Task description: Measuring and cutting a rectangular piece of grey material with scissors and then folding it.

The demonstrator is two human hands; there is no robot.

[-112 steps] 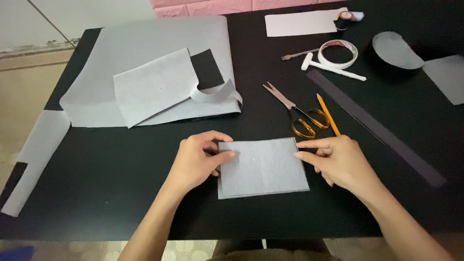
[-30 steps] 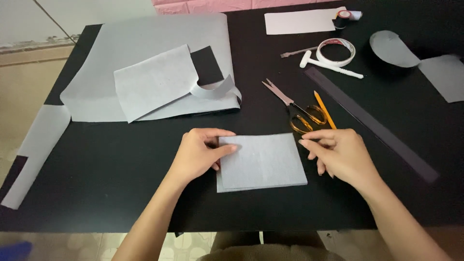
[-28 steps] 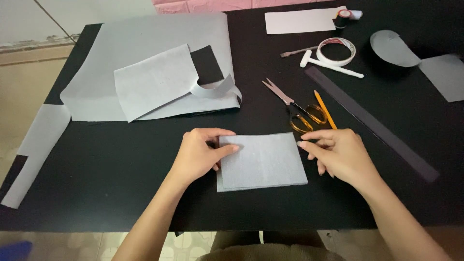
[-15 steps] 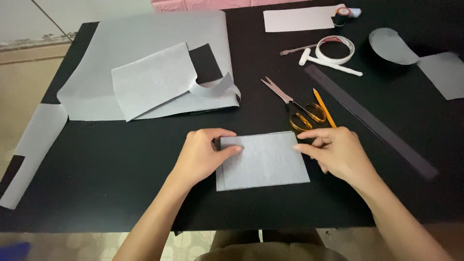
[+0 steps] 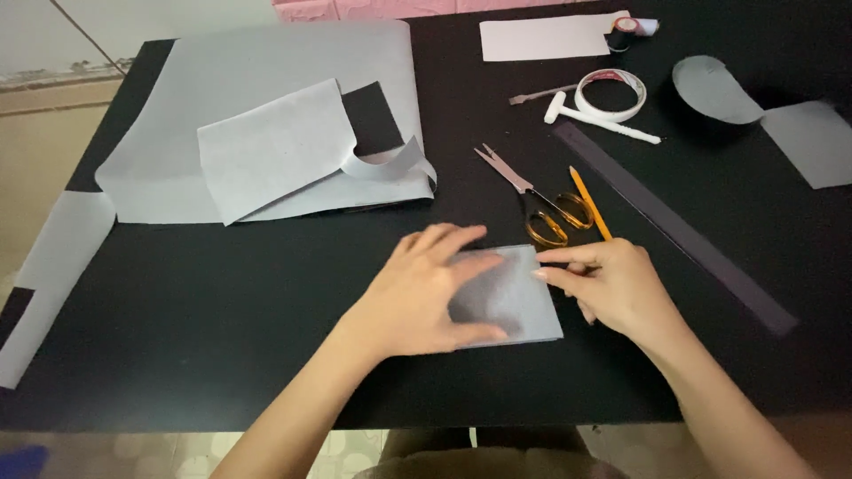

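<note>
Grey paper on desk | left hand flat on it, open | right hand curled at its edge, seemingly pinching.

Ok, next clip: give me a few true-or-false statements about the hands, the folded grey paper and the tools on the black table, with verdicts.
1. The left hand lies flat on the small folded grey paper sheet. True.
2. The right hand holds the orange-handled scissors. False: the scissors lie untouched on the black table, beyond the hands.
3. A yellow pencil lies beside the scissors. True.
4. The long dark ruler rests across the folded paper. False: it lies apart, to the right.
5. The white tape roll sits at the table's far side. True.
</note>
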